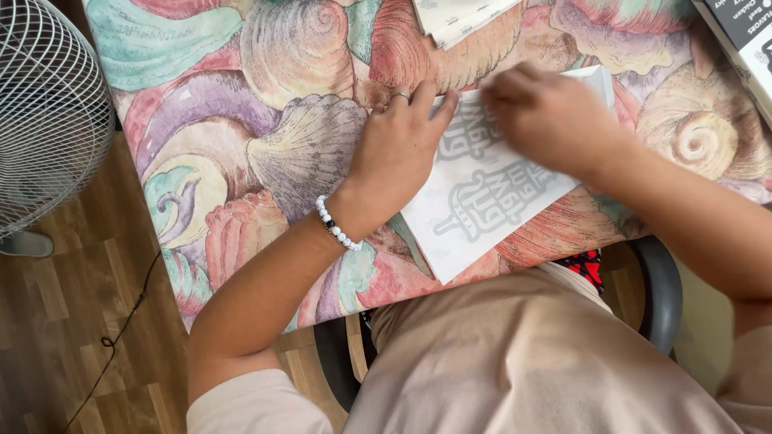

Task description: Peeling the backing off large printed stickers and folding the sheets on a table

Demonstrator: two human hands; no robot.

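So, quick rundown, near to far:
Paper [482, 201]: flat on the shell-print tablecloth [265, 161], near corner hanging off the table edge at 6 o'clock.
Left hand [398, 149]: palm down, fingers flat, pinning the paper's 9 o'clock edge.
Right hand [547, 112]: blurry, fingers bent over the far edge, can't tell if it's pinching.
Progress: looks like folding, far corner at 1 o'clock seems turned over, most still unfolded.
Containers: none I can see; more papers [458, 16] at 12.

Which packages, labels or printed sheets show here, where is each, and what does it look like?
Printed sheet: table centre, under both hands; white, rectangular, grey mirrored print showing through.
Folded papers: top edge, centre; white stack, cut off by the frame.
Box: top right corner; dark face with white lettering, pale side.
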